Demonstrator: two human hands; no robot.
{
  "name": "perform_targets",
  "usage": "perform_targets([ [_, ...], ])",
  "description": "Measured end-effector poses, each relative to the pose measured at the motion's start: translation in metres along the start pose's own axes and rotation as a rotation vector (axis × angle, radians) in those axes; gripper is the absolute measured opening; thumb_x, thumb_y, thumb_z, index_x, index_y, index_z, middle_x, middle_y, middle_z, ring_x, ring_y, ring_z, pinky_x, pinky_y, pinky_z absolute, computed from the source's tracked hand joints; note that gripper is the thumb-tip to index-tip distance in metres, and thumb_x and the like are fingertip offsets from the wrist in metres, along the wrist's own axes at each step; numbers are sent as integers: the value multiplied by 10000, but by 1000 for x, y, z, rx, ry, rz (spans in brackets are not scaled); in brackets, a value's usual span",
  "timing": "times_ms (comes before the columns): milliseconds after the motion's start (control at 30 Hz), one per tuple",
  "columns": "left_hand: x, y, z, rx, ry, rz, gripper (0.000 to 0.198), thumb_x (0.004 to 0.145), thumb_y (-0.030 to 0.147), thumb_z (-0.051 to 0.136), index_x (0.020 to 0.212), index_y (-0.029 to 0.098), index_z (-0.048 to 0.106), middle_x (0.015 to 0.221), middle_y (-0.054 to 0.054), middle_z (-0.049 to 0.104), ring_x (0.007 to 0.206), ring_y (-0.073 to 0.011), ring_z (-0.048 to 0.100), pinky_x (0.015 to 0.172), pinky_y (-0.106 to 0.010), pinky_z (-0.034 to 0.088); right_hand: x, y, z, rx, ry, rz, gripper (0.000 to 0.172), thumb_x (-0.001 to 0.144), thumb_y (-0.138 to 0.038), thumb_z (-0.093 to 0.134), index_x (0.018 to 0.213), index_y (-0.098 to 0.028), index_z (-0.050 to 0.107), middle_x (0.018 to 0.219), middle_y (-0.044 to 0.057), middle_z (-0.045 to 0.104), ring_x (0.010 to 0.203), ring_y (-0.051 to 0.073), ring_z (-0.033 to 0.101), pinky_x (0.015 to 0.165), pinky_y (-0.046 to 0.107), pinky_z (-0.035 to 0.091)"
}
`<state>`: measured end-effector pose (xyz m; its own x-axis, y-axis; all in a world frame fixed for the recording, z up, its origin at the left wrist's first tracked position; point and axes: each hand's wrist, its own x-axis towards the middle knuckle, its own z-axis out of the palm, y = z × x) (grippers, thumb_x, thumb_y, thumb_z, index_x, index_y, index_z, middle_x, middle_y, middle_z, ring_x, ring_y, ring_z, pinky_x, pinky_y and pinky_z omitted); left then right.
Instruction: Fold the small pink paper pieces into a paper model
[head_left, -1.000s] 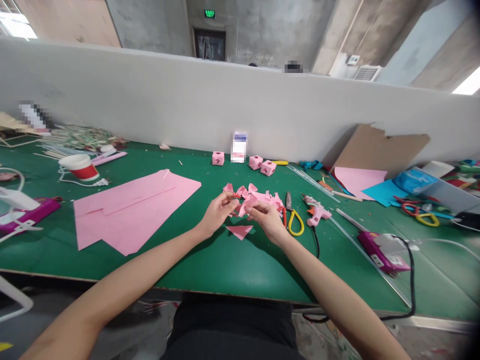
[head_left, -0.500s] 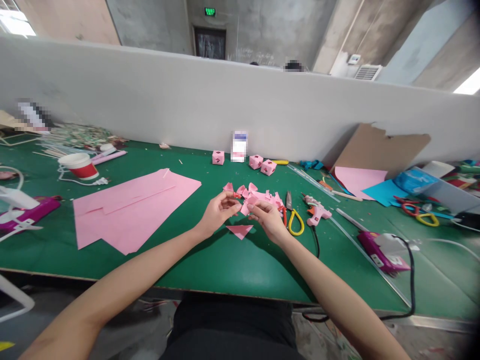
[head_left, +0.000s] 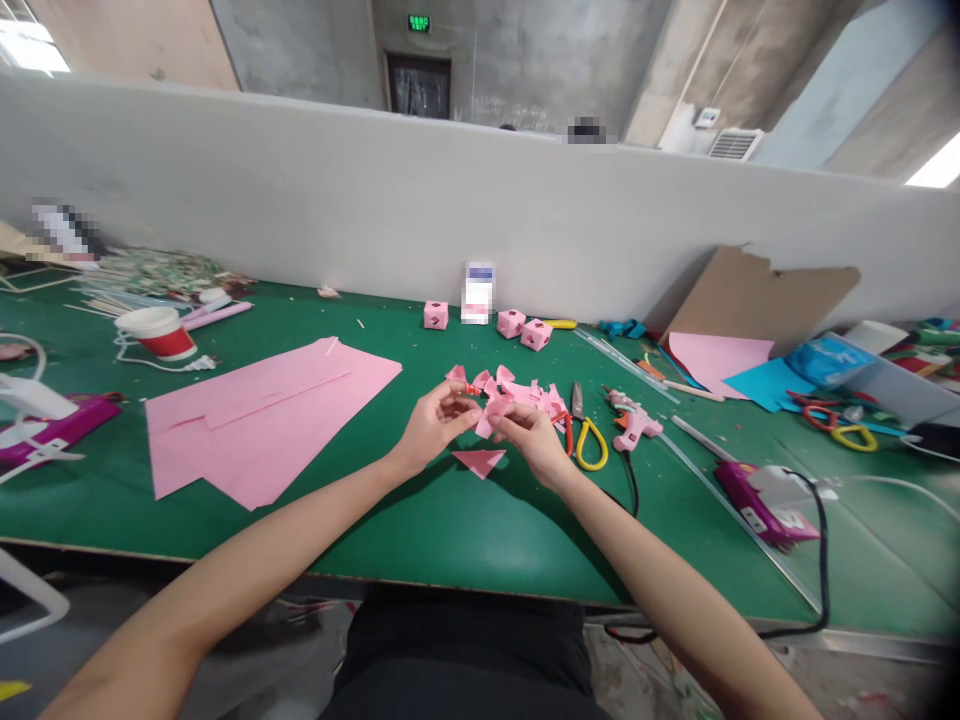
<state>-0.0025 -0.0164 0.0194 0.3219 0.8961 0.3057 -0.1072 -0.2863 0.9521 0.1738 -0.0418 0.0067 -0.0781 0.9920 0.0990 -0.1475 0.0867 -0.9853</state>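
Between my two hands is a small folded piece of pink paper (head_left: 492,411). My right hand (head_left: 531,440) pinches its right side. My left hand (head_left: 437,424) is closed, thumb against the paper's left edge, and a thin red-patterned stick-like thing shows by its fingers. On the table just below lies a flat pink paper triangle (head_left: 480,461). Behind my fingers is a heap of pink paper pieces (head_left: 536,393), partly hidden by my right hand. Scissors (head_left: 592,444) with yellow and red handles lie right of that hand, beside a pink glue gun (head_left: 636,427).
Large pink paper sheets (head_left: 262,430) cover the left of the green table. Several pink paper cubes (head_left: 436,315) stand near the partition. A paper cup (head_left: 159,332) is at far left. Purple power strips (head_left: 757,505) with cables lie on both sides; cardboard (head_left: 765,300) leans at right.
The small pink paper has turned slightly between my fingers, and my right fingertips have shifted a little. My left hand is nearly still.
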Motion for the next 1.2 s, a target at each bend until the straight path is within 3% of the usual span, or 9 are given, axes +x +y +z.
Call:
perform_targets([
  [400,-1,-2,-1,48,-5,12,407,737,343,746,1032,167,529,839,-36,694,753,-159,678,713,-279,547,-1,0,0,-84,-18,-54,291,698,-449,782,782,-182,703,760,6,650,661,123,582,650,272,491],
  [633,2,-5,-2,114,15,12,455,743,361,746,1062,177,479,801,-21,694,696,-149,670,670,-261,527,-1,0,2,-129,46,-78,318,702,-477,770,812,-192,681,785,10,647,684,140,594,645,273,498],
  [1200,1,-4,-1,68,-30,-17,433,725,361,752,1009,183,477,787,-7,679,678,-134,651,651,-252,514,-2,-3,3,-113,96,-78,360,694,-513,771,654,-192,613,634,-9,590,592,117,531,606,260,485],
])
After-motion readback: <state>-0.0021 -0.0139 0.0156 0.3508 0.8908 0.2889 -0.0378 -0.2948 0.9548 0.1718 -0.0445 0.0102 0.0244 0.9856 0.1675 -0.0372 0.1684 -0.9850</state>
